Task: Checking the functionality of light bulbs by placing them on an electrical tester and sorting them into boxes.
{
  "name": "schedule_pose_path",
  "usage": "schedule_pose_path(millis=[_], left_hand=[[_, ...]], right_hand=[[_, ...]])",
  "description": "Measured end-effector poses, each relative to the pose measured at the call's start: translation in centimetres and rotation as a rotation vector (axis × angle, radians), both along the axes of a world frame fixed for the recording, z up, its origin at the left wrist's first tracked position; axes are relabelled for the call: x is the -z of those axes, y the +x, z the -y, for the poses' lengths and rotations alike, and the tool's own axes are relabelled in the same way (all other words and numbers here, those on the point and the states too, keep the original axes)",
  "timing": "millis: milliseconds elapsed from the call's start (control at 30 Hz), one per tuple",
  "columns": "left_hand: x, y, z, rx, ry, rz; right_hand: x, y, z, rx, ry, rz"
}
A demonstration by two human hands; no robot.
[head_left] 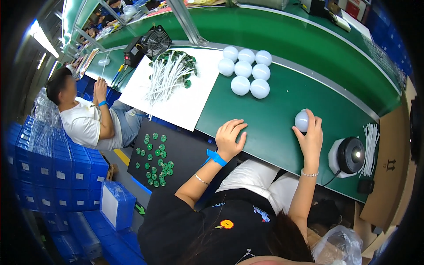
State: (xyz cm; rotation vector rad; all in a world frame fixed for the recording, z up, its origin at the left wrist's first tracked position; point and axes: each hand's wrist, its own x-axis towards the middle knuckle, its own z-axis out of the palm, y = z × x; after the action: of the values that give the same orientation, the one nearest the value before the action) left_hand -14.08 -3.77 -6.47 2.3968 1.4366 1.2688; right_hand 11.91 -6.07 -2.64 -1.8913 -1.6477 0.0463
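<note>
My right hand (312, 139) has its thumb and fingers around a white plastic globe (301, 121), shaped like a light-bulb cover, over the right part of the green table (269, 117). My left hand (229, 140) rests at the table's near edge, thumb apart from the fingers, holding nothing. Beyond it, several more white globes (243, 69) stand grouped in rows toward the back of the table. Right of my right hand is a black round device (352, 154) with a lit spot, on a white base. A bundle of thin white strips (370, 148) lies beside it.
Left of the globes, a white sheet (201, 64) bears green circuit boards with white wires (165, 81). Small round green boards (159, 161) lie on a black surface. A fan (157, 42) stands behind. A co-worker (84, 117) sits at left. Cardboard (391, 163) borders the right end.
</note>
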Motion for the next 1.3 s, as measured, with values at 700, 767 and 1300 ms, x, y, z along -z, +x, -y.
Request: schedule_pose_path(millis=[700, 767, 1300], left_hand=[[0.2, 9.3, 1.7, 0.631, -0.899, 1.037], [0.3, 9.6, 2.1, 0.881, -0.980, 0.961], [0.0, 9.9, 1.8, 0.782, -1.090, 1.097]], right_hand=[[-0.5, -1.1, 1.9, -0.310, 0.065, -0.646], [-0.3, -0.9, 1.7, -0.311, 0.121, -0.632], [-0.4, -1.4, 1.7, -0.428, 0.312, -0.265]])
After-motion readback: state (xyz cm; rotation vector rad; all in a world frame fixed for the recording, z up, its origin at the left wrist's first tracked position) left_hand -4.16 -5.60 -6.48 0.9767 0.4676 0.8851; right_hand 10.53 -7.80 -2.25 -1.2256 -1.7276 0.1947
